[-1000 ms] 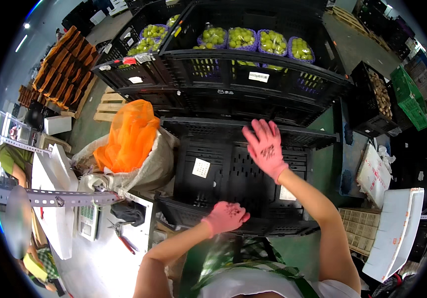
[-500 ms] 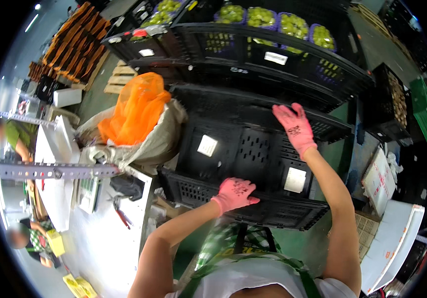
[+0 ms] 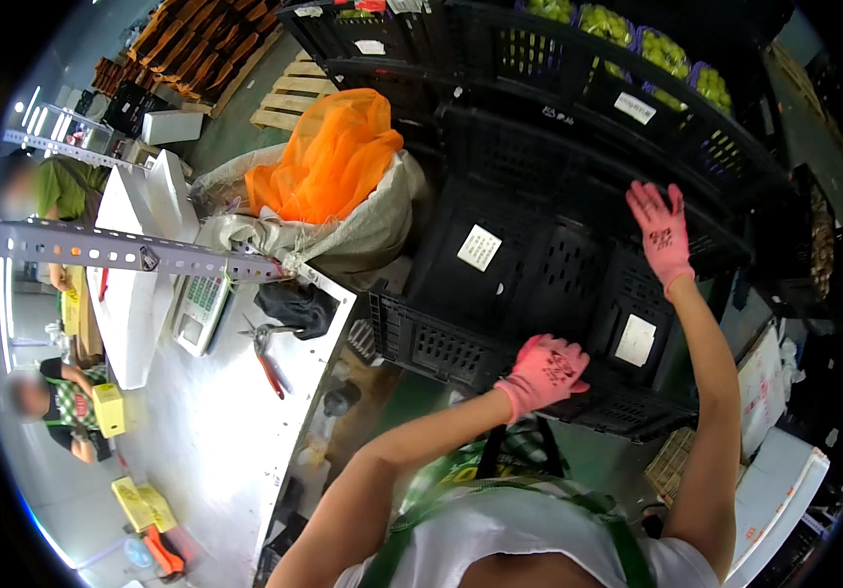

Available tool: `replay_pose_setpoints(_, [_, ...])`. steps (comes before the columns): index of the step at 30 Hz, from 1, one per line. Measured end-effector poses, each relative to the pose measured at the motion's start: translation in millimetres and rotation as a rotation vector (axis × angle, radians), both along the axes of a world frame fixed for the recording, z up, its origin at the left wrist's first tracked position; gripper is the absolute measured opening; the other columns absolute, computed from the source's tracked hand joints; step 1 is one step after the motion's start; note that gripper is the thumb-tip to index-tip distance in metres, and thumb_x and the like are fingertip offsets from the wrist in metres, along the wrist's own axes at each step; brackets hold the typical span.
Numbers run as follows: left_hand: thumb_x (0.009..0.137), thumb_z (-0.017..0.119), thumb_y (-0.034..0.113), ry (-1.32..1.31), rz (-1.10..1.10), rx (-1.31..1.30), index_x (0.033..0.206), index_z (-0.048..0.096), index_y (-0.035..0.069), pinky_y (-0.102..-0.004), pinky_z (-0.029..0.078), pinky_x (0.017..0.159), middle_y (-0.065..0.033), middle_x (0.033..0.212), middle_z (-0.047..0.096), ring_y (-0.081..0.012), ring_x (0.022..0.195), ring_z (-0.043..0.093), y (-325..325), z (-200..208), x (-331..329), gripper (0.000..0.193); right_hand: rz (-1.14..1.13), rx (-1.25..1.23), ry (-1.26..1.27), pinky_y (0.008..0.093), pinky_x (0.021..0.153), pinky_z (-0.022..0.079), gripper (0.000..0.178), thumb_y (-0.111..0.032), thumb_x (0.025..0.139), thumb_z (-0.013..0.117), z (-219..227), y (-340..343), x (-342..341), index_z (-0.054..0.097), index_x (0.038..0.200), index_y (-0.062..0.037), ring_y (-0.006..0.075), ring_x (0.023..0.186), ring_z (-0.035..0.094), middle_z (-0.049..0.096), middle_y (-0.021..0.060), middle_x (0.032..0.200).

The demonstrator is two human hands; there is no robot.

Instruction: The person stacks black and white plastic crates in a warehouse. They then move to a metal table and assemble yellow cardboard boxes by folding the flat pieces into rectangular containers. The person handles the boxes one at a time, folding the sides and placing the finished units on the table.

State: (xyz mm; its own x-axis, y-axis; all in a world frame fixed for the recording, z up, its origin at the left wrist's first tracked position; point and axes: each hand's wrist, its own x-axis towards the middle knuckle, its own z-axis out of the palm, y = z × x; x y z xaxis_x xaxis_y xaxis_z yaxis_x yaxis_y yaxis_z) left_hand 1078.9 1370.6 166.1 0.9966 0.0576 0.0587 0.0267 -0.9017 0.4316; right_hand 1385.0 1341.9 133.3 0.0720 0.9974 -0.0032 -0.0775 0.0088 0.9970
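The black crate (image 3: 564, 255) lay before the person; the left hand (image 3: 547, 375), pink-gloved, curled at its near rim, though whether it pinched the edge I could not tell; the right hand (image 3: 661, 230) spread its fingers by the far wall (contact was unclear). The view's upper edge cut off green grapes (image 3: 664, 54) beyond.

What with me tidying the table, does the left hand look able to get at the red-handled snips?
Likely yes: from the near rim of the black crate, the left hand has a seemingly free way to the snips, lying with a red handle uncovered on the metal table.
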Motion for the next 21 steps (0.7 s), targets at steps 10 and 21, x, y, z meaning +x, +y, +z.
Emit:
replay_pose_setpoints(10, [0.076,0.054,0.043,0.313,-0.134,-0.057,0.087,0.054,0.012,-0.0365,0.043,0.062,-0.0072,0.083,0.050,-0.0240,0.077,0.053,-42.2,28.1,-91.7,0.033,-0.222,0.203,0.897,0.0454,0.106,0.016,0.036,-0.021,0.084,0.033,-12.0,-19.2,-95.9,0.044,0.118,-0.0121,0.0195,0.128,0.026,0.033,0.0057,0.137])
replay_pose_setpoints(21, [0.084,0.045,0.044,0.674,-0.462,-0.264,0.119,0.050,0.010,-0.0460,0.031,0.096,-0.0072,0.123,0.047,-0.0212,0.113,0.043,32.5,-91.5,-14.7,0.049,-0.168,-0.346,1.612,0.0484,0.104,0.016,0.037,-0.044,0.078,0.050,-50.8,-96.0,-181.0,0.061,0.089,-0.0104,0.0279,0.104,0.047,0.060,0.0080,0.089])
